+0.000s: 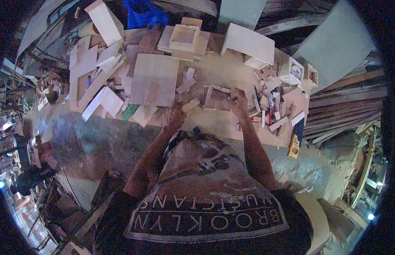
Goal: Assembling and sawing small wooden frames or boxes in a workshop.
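A small wooden box frame point(217, 92) lies at the near middle of the workbench. My right hand point(239, 103) is at its right side, fingers closed on the frame's edge. In my left hand point(175, 116) is a small flat wood block point(190, 105), its free end pointing toward the frame but apart from it. Part of that block is hidden by my fingers. Just beyond my left hand lie a square wooden panel point(154, 78) and a few thin wood offcuts point(187, 80).
Wood scraps and hand tools point(274, 108) crowd the bench's right side, with a yellow-handled saw point(294, 145) over the near edge. Small wooden boxes point(185, 36) and a larger pale one point(250, 41) stand at the back. Boards point(108, 55) are piled on the left.
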Motion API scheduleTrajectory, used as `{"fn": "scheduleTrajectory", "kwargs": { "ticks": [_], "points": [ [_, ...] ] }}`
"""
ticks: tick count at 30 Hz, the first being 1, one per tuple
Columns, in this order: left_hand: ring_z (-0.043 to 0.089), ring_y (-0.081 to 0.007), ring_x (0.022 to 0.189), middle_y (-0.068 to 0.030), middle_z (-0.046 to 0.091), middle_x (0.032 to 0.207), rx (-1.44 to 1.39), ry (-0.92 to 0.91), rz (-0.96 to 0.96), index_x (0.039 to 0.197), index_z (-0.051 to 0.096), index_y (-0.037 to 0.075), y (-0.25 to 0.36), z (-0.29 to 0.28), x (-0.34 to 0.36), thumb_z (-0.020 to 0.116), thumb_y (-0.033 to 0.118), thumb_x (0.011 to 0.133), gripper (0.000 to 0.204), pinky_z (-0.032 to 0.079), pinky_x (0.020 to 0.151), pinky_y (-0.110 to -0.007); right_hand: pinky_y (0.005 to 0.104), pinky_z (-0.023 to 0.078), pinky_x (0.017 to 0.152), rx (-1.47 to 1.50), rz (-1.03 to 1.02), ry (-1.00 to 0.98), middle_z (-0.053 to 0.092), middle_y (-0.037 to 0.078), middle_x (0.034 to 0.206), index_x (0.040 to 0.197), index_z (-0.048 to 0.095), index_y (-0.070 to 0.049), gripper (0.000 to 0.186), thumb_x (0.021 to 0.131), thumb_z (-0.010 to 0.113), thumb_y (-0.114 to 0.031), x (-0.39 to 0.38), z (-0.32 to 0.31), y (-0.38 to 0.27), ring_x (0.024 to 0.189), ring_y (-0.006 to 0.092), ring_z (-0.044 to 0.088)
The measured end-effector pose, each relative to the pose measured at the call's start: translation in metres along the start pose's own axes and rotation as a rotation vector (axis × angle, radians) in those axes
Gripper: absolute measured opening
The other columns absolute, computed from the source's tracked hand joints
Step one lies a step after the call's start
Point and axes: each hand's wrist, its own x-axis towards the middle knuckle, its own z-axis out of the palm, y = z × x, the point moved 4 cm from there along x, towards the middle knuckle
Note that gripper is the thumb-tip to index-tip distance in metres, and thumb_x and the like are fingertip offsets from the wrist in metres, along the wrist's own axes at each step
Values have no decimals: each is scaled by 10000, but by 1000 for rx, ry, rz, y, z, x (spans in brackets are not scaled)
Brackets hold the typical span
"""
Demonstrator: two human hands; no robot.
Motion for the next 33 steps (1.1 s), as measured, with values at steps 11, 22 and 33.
{"fn": "scheduleTrajectory", "kwargs": {
  "ticks": [11, 22, 33],
  "points": [
    [602, -358, 781, -154, 594, 828, -406, 26, -67, 843, 555, 11, 42, -71, 20, 540, -10, 794, 56, 484, 656, -402, 284, 515, 732, 572, 12, -249, 555, 90, 1160, 1245, 488, -49, 437, 830, 624, -45, -53, 20, -47, 851, 155, 604],
    [557, -318, 631, -167, 539, 716, -287, -84, -147, 763, 516, 10, 23, -49, 11, 618, 52, 763, 110, 443, 571, -381, 335, 511, 735, -24, -65, -469, 620, 162, 938, 1085, 579, -17, 337, 798, 666, -172, -83, 53, -47, 802, 252, 638],
    [586, -365, 772, -145, 606, 864, -143, -352, -29, 1024, 594, 71, 8, 70, -7, 640, 272, 795, 308, 488, 672, -467, 451, 497, 819, -388, -233, -563, 493, 229, 1216, 1196, 531, -110, 375, 828, 579, -159, -95, 31, -67, 1040, 397, 549]
  ]
}}
